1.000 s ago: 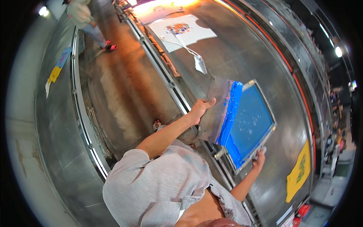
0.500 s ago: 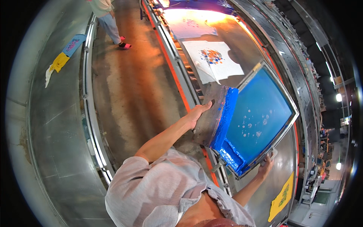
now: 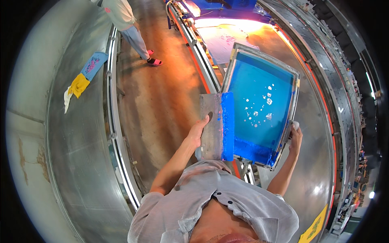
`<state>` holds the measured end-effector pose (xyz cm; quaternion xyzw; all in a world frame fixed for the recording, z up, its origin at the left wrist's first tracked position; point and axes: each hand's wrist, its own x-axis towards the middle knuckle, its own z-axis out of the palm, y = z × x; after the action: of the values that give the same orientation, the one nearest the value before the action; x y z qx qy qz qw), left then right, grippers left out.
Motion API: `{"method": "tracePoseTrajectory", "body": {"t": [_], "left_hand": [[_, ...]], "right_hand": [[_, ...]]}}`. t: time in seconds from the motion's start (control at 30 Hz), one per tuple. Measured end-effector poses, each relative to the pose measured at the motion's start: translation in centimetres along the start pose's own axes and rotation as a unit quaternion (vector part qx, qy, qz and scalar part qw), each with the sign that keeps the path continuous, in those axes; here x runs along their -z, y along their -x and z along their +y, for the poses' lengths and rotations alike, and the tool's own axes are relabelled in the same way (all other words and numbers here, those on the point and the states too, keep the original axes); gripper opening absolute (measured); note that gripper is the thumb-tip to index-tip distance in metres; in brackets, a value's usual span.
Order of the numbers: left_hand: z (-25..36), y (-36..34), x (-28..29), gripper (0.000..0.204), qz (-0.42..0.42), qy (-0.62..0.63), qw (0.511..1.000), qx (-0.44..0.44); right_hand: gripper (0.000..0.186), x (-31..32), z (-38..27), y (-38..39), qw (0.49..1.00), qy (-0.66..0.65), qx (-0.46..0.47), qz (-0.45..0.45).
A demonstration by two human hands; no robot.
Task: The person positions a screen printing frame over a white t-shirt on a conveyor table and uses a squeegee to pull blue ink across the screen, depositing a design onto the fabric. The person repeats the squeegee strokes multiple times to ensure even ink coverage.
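Observation:
My left hand [image 3: 197,131] is closed round a wide squeegee [image 3: 211,139], its thumb lying on the grey board near a dark slot. Thick blue ink coats the squeegee's right edge, which hangs beside the near left side of a framed printing screen [image 3: 253,79]. The screen's mesh is blue-green with several pale spots, and wet blue ink lies along its near end. At the frame's right side my right hand [image 3: 296,139] is closed on a pale handle, partly hidden by the fingers. The screen tilts over the long metal table; what lies beneath it is hidden.
A glowing heater [image 3: 239,22] under a blue housing spans the table's far end, with a pale printed cloth [image 3: 221,44] before it. A yellow printed piece [image 3: 314,227] lies near right. Across the aisle, a person [image 3: 135,36] stands by another table holding coloured cloth pieces [image 3: 79,86].
My view has turned, and the screen now sits more upright in it. The squeegee has swung more upright, still in my left hand. The white dotted cloth no longer shows.

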<state>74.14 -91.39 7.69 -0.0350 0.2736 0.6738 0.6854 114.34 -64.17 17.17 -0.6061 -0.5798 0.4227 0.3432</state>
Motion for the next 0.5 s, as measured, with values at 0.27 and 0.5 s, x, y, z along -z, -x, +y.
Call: {"method": "tracePoseTrajectory", "body": {"t": [0.27,0.5], "left_hand": [[12.1,-14.0,-0.9,0.055,0.031,-0.06,0.997,0.046],[21.0,-27.2,-4.4,0.064,-0.009,-0.138,0.988,0.063]], "right_hand": [[0.039,-7.5,4.5,-13.7,0.995,0.076,-0.064,0.026],[0.05,-15.4,-2.3,-17.1,0.981,0.009,-0.06,0.185]]}}
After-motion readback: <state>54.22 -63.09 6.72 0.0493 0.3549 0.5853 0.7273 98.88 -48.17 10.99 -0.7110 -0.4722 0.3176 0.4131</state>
